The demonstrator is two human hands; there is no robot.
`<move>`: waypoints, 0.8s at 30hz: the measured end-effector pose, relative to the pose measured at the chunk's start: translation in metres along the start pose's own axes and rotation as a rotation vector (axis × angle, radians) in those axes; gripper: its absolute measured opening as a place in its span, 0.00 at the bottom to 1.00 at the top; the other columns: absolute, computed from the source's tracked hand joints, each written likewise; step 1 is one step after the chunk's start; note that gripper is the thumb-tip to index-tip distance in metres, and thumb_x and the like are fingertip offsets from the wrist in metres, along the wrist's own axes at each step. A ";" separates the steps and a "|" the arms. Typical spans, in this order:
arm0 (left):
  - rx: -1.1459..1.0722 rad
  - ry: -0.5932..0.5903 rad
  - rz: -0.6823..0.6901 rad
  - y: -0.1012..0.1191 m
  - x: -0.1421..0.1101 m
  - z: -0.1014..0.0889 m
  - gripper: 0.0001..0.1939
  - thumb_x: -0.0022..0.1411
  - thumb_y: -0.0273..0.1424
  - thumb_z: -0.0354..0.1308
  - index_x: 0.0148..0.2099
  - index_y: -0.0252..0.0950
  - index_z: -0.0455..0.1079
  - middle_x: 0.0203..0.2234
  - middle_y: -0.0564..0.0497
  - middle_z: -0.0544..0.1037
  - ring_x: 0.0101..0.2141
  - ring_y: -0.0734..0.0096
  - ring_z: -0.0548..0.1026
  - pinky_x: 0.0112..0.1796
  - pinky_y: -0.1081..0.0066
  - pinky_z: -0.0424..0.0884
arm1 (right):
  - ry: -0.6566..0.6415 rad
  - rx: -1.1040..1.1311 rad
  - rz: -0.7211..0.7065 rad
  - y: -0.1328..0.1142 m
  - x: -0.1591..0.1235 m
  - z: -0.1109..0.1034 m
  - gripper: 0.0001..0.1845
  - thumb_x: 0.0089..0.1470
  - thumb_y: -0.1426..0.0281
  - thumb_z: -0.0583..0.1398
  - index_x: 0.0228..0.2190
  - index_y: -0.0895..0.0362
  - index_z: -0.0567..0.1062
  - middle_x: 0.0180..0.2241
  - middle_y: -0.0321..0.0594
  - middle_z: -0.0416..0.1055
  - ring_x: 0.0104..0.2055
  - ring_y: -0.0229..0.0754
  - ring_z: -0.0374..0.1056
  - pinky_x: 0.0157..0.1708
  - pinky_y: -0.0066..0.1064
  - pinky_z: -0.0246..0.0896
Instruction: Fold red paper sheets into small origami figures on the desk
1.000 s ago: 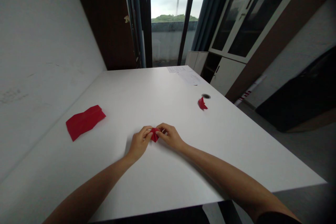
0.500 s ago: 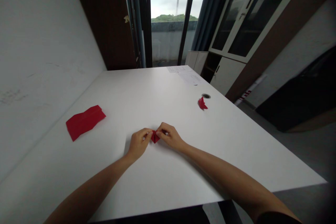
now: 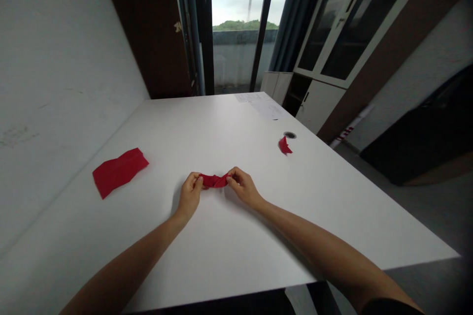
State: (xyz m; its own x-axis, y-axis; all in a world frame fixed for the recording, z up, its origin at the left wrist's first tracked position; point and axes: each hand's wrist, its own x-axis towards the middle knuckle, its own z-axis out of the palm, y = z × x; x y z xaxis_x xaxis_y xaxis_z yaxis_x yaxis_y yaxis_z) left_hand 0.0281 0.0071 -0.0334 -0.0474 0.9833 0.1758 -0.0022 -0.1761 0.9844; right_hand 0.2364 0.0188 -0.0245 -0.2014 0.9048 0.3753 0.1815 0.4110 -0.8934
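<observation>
Between my two hands, just over the white table [image 3: 221, 236], is a folded piece of red paper [image 3: 215, 181], stretched out sideways with creases at its middle. My left hand [image 3: 191, 191] pinches its left end between thumb and fingers. At the right end, my right hand [image 3: 242, 186] holds it in a similar pinch. Parts of both paper ends are hidden under the fingertips.
A larger creased sheet of red paper [image 3: 120, 171] lies at the left. To the right sits a small folded red paper piece [image 3: 285, 145], beside a round cable hole [image 3: 290, 135]. White paper sheets [image 3: 264, 107] lie near the far edge, and a wall [image 3: 66, 83] borders the left.
My hands have moved apart, and the red paper between them has gone from a small compact diamond to a wider, pulled-out strip. The other red papers have stayed put.
</observation>
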 end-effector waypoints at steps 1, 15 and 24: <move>-0.030 0.022 -0.020 0.001 0.000 0.000 0.14 0.65 0.42 0.55 0.41 0.35 0.66 0.31 0.51 0.75 0.31 0.70 0.75 0.36 0.68 0.75 | 0.008 -0.002 0.010 0.001 0.000 0.000 0.07 0.59 0.66 0.57 0.34 0.57 0.69 0.28 0.35 0.67 0.29 0.36 0.62 0.30 0.27 0.56; 0.127 0.057 0.034 0.012 -0.002 -0.002 0.13 0.68 0.42 0.51 0.42 0.37 0.63 0.31 0.52 0.76 0.30 0.68 0.77 0.34 0.68 0.77 | -0.166 -0.315 -0.094 -0.008 -0.007 -0.002 0.16 0.56 0.72 0.58 0.48 0.55 0.67 0.35 0.36 0.73 0.29 0.36 0.66 0.32 0.27 0.60; -0.055 0.075 -0.042 0.005 0.002 -0.001 0.14 0.66 0.42 0.54 0.42 0.37 0.62 0.31 0.52 0.75 0.30 0.68 0.78 0.36 0.64 0.78 | -0.138 -0.668 -0.358 -0.005 -0.006 -0.002 0.08 0.63 0.70 0.55 0.43 0.56 0.72 0.38 0.42 0.73 0.37 0.40 0.68 0.38 0.28 0.59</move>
State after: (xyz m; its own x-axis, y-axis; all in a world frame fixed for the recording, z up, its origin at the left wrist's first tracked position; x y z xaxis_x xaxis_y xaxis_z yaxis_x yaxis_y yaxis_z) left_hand 0.0272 0.0078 -0.0280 -0.1203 0.9840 0.1312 -0.0607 -0.1392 0.9884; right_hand 0.2390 0.0113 -0.0223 -0.4674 0.6997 0.5404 0.6166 0.6960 -0.3679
